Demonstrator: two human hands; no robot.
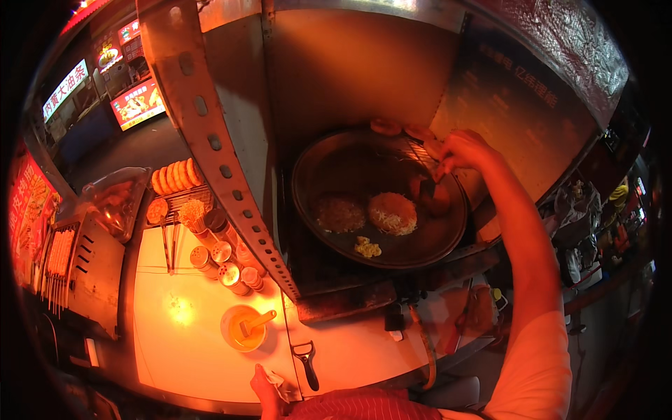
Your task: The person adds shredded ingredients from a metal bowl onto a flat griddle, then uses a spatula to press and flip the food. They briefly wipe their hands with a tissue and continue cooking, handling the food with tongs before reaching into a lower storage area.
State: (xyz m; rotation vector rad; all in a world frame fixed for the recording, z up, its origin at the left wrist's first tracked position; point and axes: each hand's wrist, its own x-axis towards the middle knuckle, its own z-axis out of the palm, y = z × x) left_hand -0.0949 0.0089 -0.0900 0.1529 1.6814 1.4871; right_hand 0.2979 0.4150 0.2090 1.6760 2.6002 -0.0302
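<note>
My right hand (463, 151) is over the right rim of a large round griddle pan (336, 157), closed around a dark flat tool (428, 190), apparently a spatula. Its blade is hard to make out in the shadow beside a dark round piece. On the pan lie a browned round patty (339, 212), a paler patty with shreds on it (392, 212) and a small yellow lump that looks like egg (367, 248). Low in the view, my left hand (266, 391) grips a crumpled pale paper or cloth (276, 381) by the counter's front edge.
A slotted metal post (215, 142) rises left of the pan. On the white counter (173, 346) are a bowl with a brush (244, 328), a peeler (306, 365), several seasoning shakers (231, 275), tongs (169, 241) and a rack of round cakes (176, 176). Skewered sausages (60, 252) lie on a grill.
</note>
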